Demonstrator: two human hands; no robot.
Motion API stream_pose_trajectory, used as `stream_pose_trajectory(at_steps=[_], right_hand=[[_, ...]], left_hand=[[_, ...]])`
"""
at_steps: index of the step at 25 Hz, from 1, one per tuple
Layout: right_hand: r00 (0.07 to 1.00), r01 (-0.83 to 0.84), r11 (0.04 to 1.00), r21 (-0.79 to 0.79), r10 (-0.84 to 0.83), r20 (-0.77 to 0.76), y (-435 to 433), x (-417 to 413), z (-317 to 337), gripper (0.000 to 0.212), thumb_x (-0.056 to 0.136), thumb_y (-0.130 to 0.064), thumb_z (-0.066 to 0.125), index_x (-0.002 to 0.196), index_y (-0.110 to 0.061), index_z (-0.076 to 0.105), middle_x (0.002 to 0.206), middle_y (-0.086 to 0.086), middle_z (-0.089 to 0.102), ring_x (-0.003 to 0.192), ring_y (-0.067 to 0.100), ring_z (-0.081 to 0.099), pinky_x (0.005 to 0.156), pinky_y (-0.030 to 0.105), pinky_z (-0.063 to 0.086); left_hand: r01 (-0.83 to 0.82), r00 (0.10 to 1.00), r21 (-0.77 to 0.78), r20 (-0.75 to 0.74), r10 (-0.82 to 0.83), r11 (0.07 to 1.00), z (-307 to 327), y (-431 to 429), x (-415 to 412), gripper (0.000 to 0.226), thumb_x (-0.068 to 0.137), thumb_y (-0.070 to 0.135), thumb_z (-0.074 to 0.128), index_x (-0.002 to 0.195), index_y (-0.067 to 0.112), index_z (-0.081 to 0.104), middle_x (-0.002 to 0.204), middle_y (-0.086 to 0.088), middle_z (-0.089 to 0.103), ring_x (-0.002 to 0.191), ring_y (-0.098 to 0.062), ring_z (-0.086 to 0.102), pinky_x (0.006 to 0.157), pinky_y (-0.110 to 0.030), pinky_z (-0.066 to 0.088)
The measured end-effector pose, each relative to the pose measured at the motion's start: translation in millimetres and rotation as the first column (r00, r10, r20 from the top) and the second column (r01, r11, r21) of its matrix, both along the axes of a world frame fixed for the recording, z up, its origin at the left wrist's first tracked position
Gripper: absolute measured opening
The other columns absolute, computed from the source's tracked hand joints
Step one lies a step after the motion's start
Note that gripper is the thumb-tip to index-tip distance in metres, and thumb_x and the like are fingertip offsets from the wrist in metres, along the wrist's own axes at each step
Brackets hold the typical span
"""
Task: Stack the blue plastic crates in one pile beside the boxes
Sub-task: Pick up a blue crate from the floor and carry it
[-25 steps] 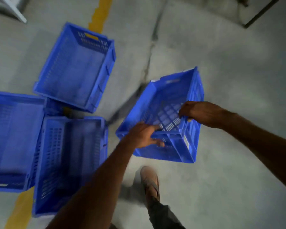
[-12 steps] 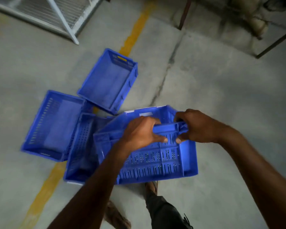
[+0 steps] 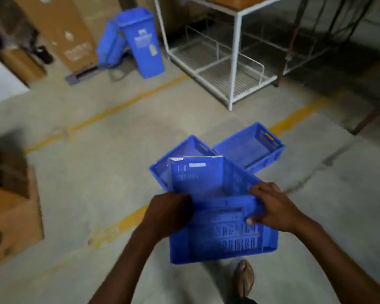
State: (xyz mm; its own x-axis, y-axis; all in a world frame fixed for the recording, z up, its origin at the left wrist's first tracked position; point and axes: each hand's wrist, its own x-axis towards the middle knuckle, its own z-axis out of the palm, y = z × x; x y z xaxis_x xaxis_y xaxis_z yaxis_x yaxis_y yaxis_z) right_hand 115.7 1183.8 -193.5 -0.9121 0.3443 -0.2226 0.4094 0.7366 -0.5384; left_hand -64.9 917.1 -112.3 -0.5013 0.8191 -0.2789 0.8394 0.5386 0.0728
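Note:
I hold a blue slotted plastic crate (image 3: 219, 229) off the floor in front of me, its near wall facing me. My left hand (image 3: 167, 213) grips the near rim at its left corner and my right hand (image 3: 272, 207) grips the same rim at the right. Behind the held crate, a second blue crate (image 3: 176, 156) lies on the concrete floor, partly hidden. A third blue crate (image 3: 250, 148) rests to its right, across a yellow floor line. Cardboard boxes (image 3: 11, 207) stand at the left edge.
Two blue bins (image 3: 140, 42) lean against tall cardboard boxes (image 3: 62, 31) at the back. A white wire rack (image 3: 224, 62) stands at the back right, with a dark metal frame (image 3: 294, 40) beside it. My sandalled foot (image 3: 242, 278) shows below the crate.
I have lifted the crate from the floor and turned left with it; the view swung up from the floor, bringing the boxes, the bins and the wire rack into sight.

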Motion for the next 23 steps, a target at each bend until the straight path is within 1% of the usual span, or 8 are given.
stream_pose_trajectory(at_steps=[3,7,11,13,15,18,21,23], right_hand=[[0.998,-0.057,0.997,-0.042,0.056,-0.016,-79,-30,11,0.062,0.047,-0.071,0.079,0.094,-0.034,0.063,0.094,-0.016,0.066,0.094,0.014,0.063,0.08,0.04,0.053],[0.979,-0.182,0.983,0.027,0.183,-0.093,-228,-55,13,0.063,0.058,-0.053,0.09,0.109,-0.022,0.069,0.093,0.001,0.073,0.094,0.028,0.069,0.079,0.04,0.053],[0.874,-0.474,0.876,0.088,0.48,-0.078,-407,-91,30,0.055,0.06,-0.078,0.06,0.081,-0.027,0.052,0.065,-0.011,0.051,0.083,0.031,0.066,0.07,0.037,0.041],[0.806,-0.58,0.812,0.066,0.583,-0.098,-489,-109,49,0.06,0.06,-0.076,0.066,0.092,-0.024,0.059,0.081,-0.008,0.064,0.094,0.025,0.066,0.074,0.033,0.042],[0.737,-0.662,0.747,0.049,0.662,-0.135,-566,-122,67,0.06,0.063,-0.069,0.075,0.104,-0.026,0.062,0.101,-0.008,0.069,0.099,0.017,0.064,0.074,0.028,0.04],[0.566,-0.789,0.595,0.153,0.801,-0.194,-691,-128,90,0.052,0.068,-0.064,0.075,0.103,-0.029,0.059,0.102,-0.01,0.069,0.099,0.017,0.065,0.075,0.028,0.042],[0.411,-0.838,0.465,0.284,0.882,-0.231,-814,-108,93,0.059,0.072,-0.059,0.075,0.12,-0.028,0.059,0.119,-0.002,0.068,0.112,0.024,0.063,0.086,0.032,0.046],[0.319,-0.863,0.388,0.323,0.915,-0.247,-889,-98,92,0.052,0.075,-0.051,0.076,0.117,-0.024,0.062,0.116,0.002,0.07,0.109,0.027,0.065,0.084,0.034,0.048]], left_hand=[[-0.046,0.982,0.052,-0.182,0.055,0.998,33,-80,23,0.021,0.076,0.036,0.067,0.089,0.023,0.058,0.082,-0.002,0.069,0.085,-0.028,0.067,0.054,-0.033,0.04],[-0.136,0.952,0.055,-0.269,0.146,0.989,48,-215,55,0.021,0.062,0.022,0.074,0.075,0.017,0.058,0.067,-0.006,0.067,0.07,-0.03,0.066,0.046,-0.022,0.015],[-0.439,0.828,0.047,-0.365,0.425,0.897,69,-389,89,0.018,0.081,0.024,0.063,0.096,0.017,0.06,0.096,-0.009,0.071,0.098,-0.031,0.065,0.059,-0.033,0.031],[-0.593,0.726,0.08,-0.379,0.574,0.801,82,-476,105,0.02,0.081,0.027,0.06,0.099,0.018,0.06,0.099,-0.008,0.071,0.103,-0.03,0.064,0.063,-0.036,0.038],[-0.715,0.603,0.098,-0.413,0.682,0.692,93,-559,120,0.026,0.081,0.029,0.06,0.104,0.02,0.06,0.104,-0.006,0.071,0.108,-0.029,0.063,0.085,-0.039,0.046],[-0.864,0.417,0.086,-0.429,0.801,0.496,92,-680,149,0.044,0.08,0.039,0.07,0.12,0.024,0.056,0.117,-0.004,0.067,0.123,-0.027,0.054,0.112,-0.052,0.028],[-0.89,0.41,0.076,-0.296,0.863,0.449,60,-750,172,0.081,0.064,0.061,0.079,0.132,0.026,0.051,0.13,-0.001,0.059,0.127,-0.026,0.05,0.111,-0.05,0.029],[-0.895,0.407,0.097,-0.224,0.885,0.436,32,-785,175,0.085,0.059,0.058,0.083,0.13,0.026,0.051,0.127,0.002,0.059,0.123,-0.025,0.053,0.105,-0.045,0.034]])
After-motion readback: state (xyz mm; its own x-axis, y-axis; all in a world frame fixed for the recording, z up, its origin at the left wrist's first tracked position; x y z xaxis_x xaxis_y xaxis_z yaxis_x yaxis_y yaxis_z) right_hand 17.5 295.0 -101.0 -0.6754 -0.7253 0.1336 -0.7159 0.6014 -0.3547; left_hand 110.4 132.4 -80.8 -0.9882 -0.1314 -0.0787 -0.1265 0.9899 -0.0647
